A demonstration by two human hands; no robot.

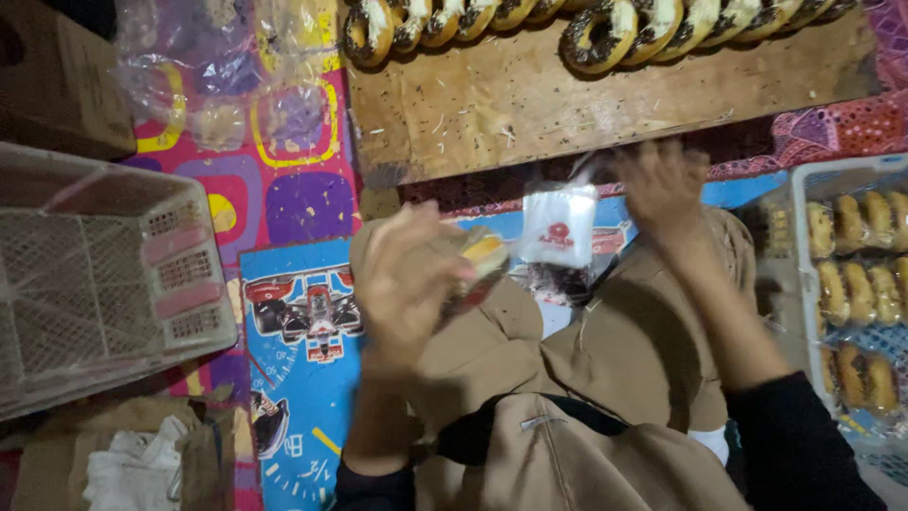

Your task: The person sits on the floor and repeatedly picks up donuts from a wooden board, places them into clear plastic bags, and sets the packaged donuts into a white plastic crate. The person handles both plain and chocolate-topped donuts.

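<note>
Above my lap, over the patterned floor mat [293,203], my left hand [407,284] is curled around a small pastry [484,254] with a yellowish edge, fingers closed on it, though motion blur hides the exact grip. My right hand [662,185] is raised just beside the top of a clear plastic bag [560,227] with a white panel; it is blurred, and I cannot tell whether its fingers pinch the bag or hang loose beside it. The bag sits between my two hands, near the pastry.

Beyond the hands, a wooden board [530,95] lies on the mat, and a row of ring-shaped pastries [605,33] with dark topping lines its far edge. At the mat's right edge, a white crate [804,189] holds bagged pastries [856,284] in rows. At the left edge stands an empty pale plastic basket [104,274], with loose clear bags [227,85] lying past it near the far left corner.
</note>
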